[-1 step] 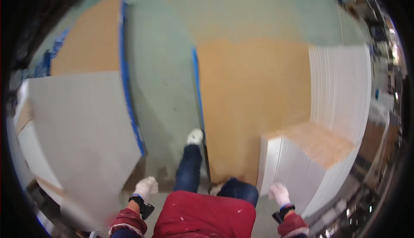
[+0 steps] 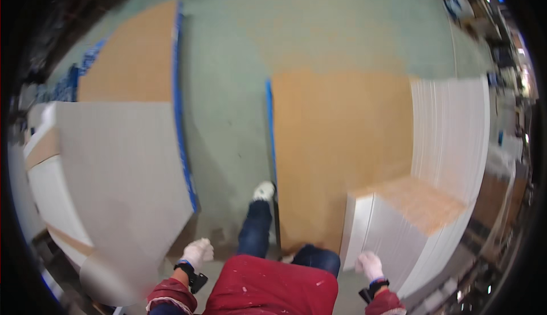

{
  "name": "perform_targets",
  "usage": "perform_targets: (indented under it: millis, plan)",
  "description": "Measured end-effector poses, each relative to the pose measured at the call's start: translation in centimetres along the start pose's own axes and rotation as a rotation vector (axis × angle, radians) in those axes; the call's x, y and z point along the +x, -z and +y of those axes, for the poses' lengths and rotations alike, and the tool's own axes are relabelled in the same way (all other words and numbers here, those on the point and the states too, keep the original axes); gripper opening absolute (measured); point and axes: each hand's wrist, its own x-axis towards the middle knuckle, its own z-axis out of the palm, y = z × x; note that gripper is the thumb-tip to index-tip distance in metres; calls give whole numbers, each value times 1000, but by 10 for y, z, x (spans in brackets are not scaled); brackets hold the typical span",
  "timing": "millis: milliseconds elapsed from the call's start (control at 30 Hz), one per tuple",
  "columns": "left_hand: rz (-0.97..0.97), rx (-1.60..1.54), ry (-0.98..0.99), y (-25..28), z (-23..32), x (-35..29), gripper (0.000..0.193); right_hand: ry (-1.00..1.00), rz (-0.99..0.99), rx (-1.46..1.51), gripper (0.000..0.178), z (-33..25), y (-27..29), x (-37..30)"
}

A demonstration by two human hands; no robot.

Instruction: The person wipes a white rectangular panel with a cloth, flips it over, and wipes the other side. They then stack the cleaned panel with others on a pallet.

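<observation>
Both my hands wear white gloves. My left hand (image 2: 198, 252) is loosely curled, with nothing seen in it, low in the view between my body and the large grey-white panel (image 2: 119, 167) on the left. My right hand (image 2: 370, 265) is curled too, with no object showing in it, close to the near end of the white stacked panels (image 2: 393, 235). Neither hand visibly grips a panel. A brown board (image 2: 342, 144) lies ahead, left of the white stack, with a blue strip (image 2: 270, 115) along its left edge.
Green-grey floor (image 2: 222, 132) runs between the left panel and the brown board. My white shoe (image 2: 264, 190) is there, beside the board's edge. Another brown board (image 2: 134, 58) with a blue edge lies beyond the left panel. Taller white stacked panels (image 2: 450, 127) stand far right.
The view has shifted slightly, so the boards, stacks and my shoe appear a little lower, and the left ones farther right. My hands stay curled at my sides.
</observation>
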Motion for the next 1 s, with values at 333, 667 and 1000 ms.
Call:
perform_targets:
  millis: [333,667,1000]
  plan:
    - [-660,-569,-351,-15,158,-107,17,310,-267,2,30,-202,-23,-65]
    - [-156,176,-982,-80,442,-176,25,1030,-50,-1392,20,-491,-32,34]
    - [-44,-735,-1083,-11,608,-275,17,1595,335,-1193,11,-1057,-161,-18]
